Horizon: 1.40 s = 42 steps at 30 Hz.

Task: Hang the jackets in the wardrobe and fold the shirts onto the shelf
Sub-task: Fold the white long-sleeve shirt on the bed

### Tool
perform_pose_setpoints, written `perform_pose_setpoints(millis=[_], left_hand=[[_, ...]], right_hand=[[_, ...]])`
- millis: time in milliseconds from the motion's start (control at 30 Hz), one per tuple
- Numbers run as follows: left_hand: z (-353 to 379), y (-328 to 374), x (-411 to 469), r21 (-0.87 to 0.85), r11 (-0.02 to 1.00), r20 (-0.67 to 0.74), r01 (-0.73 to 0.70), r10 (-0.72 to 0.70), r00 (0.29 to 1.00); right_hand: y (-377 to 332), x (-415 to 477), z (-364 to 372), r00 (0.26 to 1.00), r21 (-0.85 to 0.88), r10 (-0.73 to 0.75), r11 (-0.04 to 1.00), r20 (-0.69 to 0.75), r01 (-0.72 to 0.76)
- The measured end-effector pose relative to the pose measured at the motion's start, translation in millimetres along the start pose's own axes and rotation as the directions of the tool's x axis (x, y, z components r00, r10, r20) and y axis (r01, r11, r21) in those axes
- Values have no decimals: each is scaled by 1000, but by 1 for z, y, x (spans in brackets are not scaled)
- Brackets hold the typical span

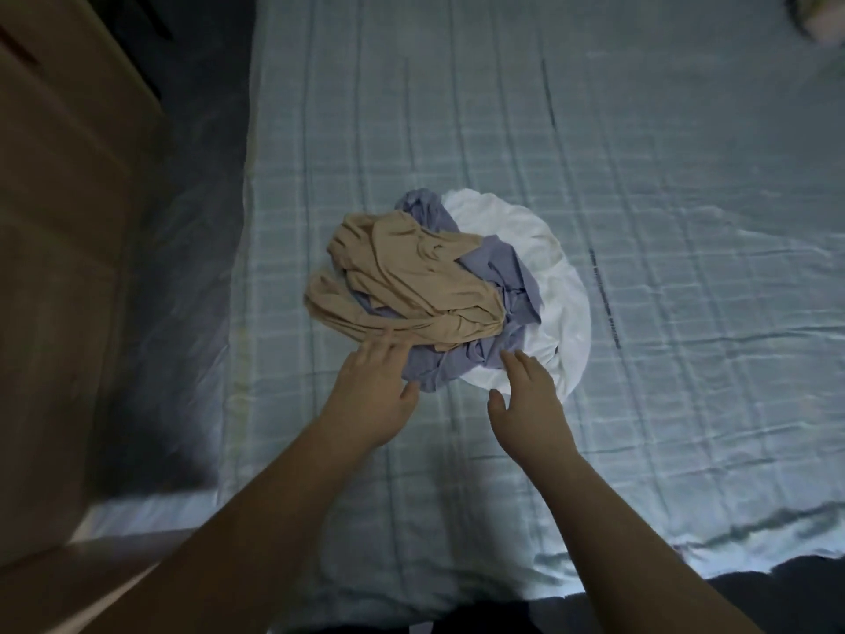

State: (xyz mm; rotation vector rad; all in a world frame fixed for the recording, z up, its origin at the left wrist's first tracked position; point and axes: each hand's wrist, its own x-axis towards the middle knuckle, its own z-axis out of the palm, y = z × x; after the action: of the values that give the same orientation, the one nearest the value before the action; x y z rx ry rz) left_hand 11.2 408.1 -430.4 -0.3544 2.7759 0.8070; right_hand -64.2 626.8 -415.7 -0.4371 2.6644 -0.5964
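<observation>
A crumpled pile of clothes lies in the middle of the bed. A tan garment point(402, 276) is on top at the left, a lavender-blue garment point(498, 295) lies under it, and a white garment point(553, 290) is at the right and bottom. My left hand point(372, 386) is at the pile's near left edge, its straight fingers touching the tan fabric. My right hand point(530, 395) hovers with fingers spread at the near edge, fingertips at the lavender and white cloth. Neither hand grips anything.
The bed is covered with a pale blue checked sheet point(640, 176). A brown wooden piece of furniture point(59, 221) stands close on the left, with a dark gap point(196, 176) between it and the bed. A blurred object point(818, 16) sits at the top right corner.
</observation>
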Motion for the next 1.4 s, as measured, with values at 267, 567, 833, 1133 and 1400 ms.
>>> perform_pose_setpoints(millis=[267, 567, 833, 1133, 1400], left_hand=[[101, 12, 72, -59, 988, 120, 141, -134, 984], [199, 70, 116, -85, 979, 285, 183, -152, 947], [199, 102, 98, -136, 963, 228, 231, -197, 954], [139, 162, 67, -289, 950, -105, 120, -156, 982], [42, 219, 15, -264, 964, -315, 25, -111, 943]], right_hand=[[101, 98, 52, 992, -60, 54, 997, 112, -47], [207, 123, 77, 970, -351, 139, 935, 199, -62], [214, 121, 48, 987, -53, -86, 994, 136, 94], [156, 54, -54, 973, 365, -230, 904, -22, 222], [97, -9, -164, 888, 394, -424, 796, -180, 460]])
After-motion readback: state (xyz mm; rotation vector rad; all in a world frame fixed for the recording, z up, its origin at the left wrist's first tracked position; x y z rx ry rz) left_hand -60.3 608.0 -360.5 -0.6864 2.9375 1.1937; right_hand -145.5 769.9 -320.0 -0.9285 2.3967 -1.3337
